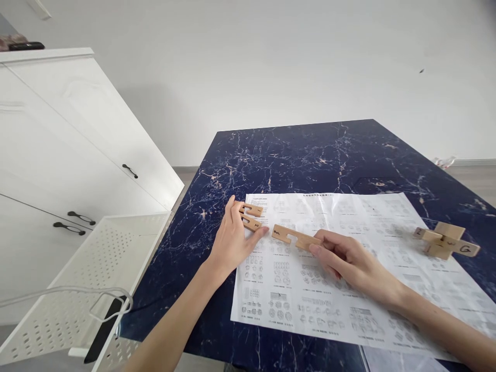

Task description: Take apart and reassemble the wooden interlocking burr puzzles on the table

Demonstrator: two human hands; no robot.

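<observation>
My left hand (234, 235) is closed around two notched wooden puzzle pieces above the left edge of a printed sheet. The upper piece (254, 210) is marked 1 and the lower piece (251, 223) is marked 2. Pinched by its right end in my right hand (344, 258) is a third notched wooden puzzle piece (282, 234), with a dark mark on its left end. Its free end points at my left thumb, a small gap apart. Farther right, an assembled cross-shaped wooden puzzle (445, 241) with letters on it rests on the sheet.
The instruction sheet (267, 310), full of small diagrams, lies on a dark blue marbled table (287, 160). To the left stand a white cabinet (77, 134) and a perforated white rack (42, 310) with a white cable (70, 289). A white wall (271, 62) rises behind the table.
</observation>
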